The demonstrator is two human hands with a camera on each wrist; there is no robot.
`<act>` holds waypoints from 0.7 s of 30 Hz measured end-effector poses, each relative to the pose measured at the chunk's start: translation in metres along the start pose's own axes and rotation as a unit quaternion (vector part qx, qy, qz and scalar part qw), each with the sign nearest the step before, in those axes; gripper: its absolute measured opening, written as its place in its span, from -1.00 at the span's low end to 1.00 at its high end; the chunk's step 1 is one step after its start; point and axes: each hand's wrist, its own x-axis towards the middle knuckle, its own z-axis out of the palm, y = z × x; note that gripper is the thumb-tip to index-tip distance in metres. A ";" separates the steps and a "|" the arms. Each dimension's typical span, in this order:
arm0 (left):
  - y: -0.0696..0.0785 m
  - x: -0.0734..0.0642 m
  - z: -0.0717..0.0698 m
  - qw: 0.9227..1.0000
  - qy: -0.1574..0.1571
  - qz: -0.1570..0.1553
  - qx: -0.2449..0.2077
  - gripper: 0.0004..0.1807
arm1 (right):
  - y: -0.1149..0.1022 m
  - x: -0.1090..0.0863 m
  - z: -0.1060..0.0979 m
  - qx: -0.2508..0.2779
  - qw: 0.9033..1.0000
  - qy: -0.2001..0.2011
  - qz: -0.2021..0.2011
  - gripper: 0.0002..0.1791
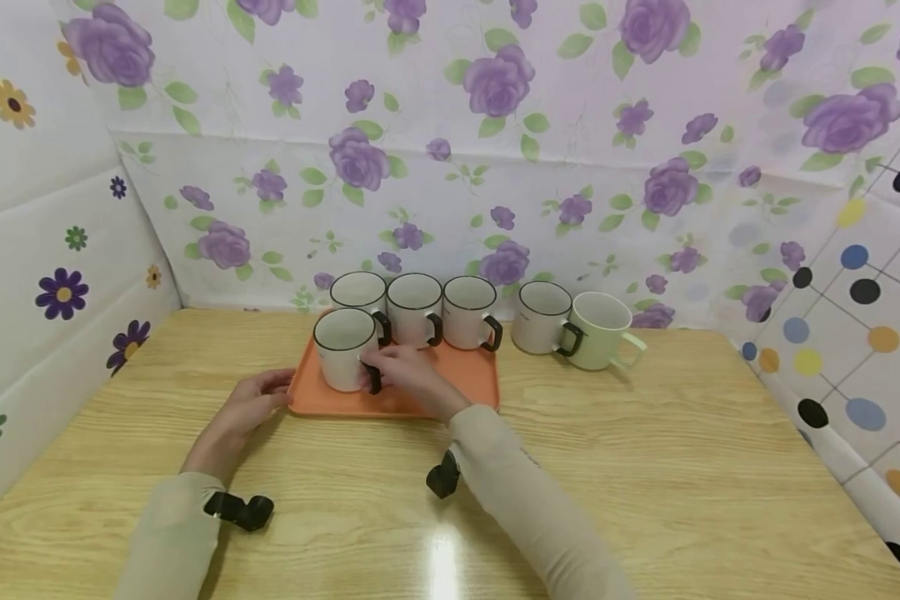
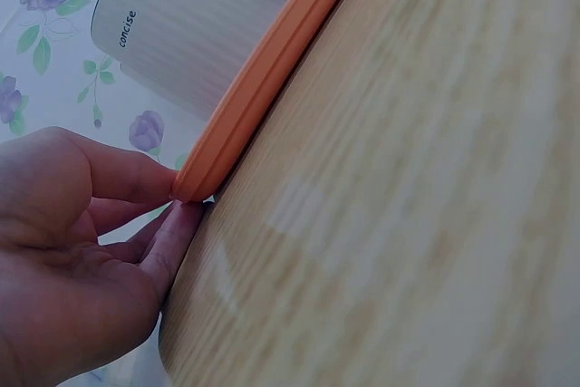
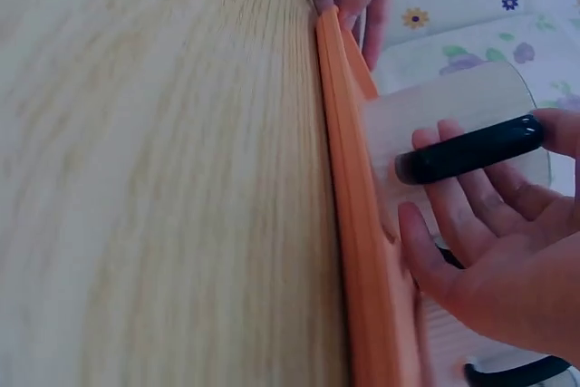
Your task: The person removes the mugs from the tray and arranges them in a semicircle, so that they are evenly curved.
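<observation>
A white mug with a dark rim and black handle (image 1: pixel 341 358) stands on the front left of an orange tray (image 1: pixel 468 379). My right hand (image 1: pixel 408 372) holds this mug by its handle (image 3: pixel 471 151), with fingers behind the handle in the right wrist view. At the tray's left front corner, my left hand (image 1: pixel 251 404) pinches the rim (image 2: pixel 204 165) between thumb and fingers. Three similar mugs line the back of the tray: a left one (image 1: pixel 356 292), a middle one (image 1: pixel 412 321) and a right one (image 1: pixel 468 321).
Right of the tray, on the wooden table (image 1: pixel 645 467), stand another white mug with a black handle (image 1: pixel 540 325) and a pale green mug (image 1: pixel 598 337), close together. A flowered cloth (image 1: pixel 435 192) hangs behind them, with patterned cloths at both sides.
</observation>
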 end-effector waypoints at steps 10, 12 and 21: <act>0.001 -0.002 0.001 1.000 0.005 -0.008 0.001 -0.43 | 0.006 0.002 0.013 0.060 0.998 -0.026 0.001 -0.59; 0.003 -0.003 0.002 1.000 0.005 -0.006 0.001 -0.43 | 0.006 0.002 0.014 0.064 0.998 -0.022 -0.001 -0.61; 0.003 -0.004 0.001 1.000 0.000 -0.001 0.003 -0.43 | 0.006 -0.002 0.015 0.071 0.997 -0.023 0.005 -0.52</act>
